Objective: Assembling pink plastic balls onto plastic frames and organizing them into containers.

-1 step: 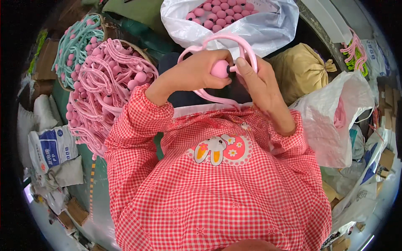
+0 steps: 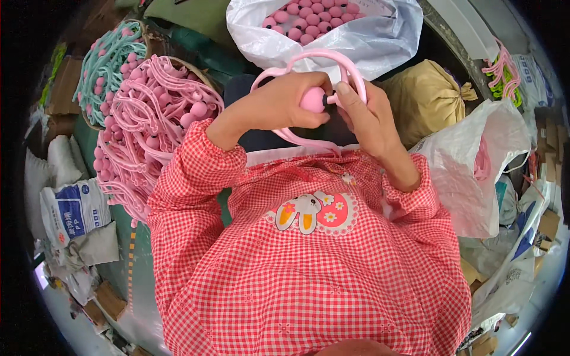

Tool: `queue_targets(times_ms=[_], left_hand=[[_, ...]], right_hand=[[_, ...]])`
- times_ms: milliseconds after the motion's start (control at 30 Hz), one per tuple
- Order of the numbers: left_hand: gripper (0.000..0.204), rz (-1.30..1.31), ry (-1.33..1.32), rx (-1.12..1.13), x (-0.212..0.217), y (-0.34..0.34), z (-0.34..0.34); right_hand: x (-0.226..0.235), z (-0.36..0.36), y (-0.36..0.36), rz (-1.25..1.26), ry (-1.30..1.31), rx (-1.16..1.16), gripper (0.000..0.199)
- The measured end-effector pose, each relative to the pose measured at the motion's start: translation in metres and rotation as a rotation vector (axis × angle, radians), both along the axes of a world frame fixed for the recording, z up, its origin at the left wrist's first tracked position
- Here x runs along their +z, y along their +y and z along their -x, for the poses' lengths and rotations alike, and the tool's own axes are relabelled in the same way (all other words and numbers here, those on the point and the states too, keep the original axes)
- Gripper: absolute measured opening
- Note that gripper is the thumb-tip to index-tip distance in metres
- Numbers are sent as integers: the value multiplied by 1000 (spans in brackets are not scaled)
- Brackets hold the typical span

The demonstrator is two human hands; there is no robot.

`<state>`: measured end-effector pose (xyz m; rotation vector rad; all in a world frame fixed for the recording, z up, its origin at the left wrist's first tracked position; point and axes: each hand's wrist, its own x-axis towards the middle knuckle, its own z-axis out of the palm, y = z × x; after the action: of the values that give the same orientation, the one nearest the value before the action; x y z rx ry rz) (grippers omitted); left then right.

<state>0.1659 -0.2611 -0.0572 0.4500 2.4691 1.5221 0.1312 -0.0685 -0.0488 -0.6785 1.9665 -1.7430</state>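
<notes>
Scarcely anything moves since the earlier frame, a two-handed pose holding but for the faintest drift. Before a white woven-plastic sack (image 2: 386, 50) of balls, a looped, soft pink tube (image 2: 320, 53) arcs beyond both hands, its lower strand near the worker's lap. From the right, the right hand (image 2: 375, 115) pinches a pink neck (image 2: 332, 100) under its thumb; the left hand (image 2: 285, 101) wraps a smooth, round pink ball (image 2: 312, 99). Ball and neck lie crosswise, left to right, the narrow black collar (image 2: 325, 100) between the hands, nearer the left fingertips.
</notes>
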Motion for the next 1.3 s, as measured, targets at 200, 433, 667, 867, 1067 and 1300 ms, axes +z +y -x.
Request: queue_targets(times_ms=[200,433,667,867,1067,1300], left_hand=[[32,117,117,4,8,20,8],[24,575,606,389,-6,39,2],[27,392,288,210,20,7,-4],[47,352,985,865,1,13,-18],[68,59,794,1125,5,2,-96],[44,-356,349,1240,0,-21,-137]], right_hand=[[-14,-22,-4,147,-24,-253,34],[-15,-22,-17,157,-330,-368,35],[-14,-30,-37,157,-69,-358,30],[-15,-2,-66,357,-380,-377,30],[16,-9,-82,537,-642,-156,41],[24,-26,-124,692,-688,241,39]])
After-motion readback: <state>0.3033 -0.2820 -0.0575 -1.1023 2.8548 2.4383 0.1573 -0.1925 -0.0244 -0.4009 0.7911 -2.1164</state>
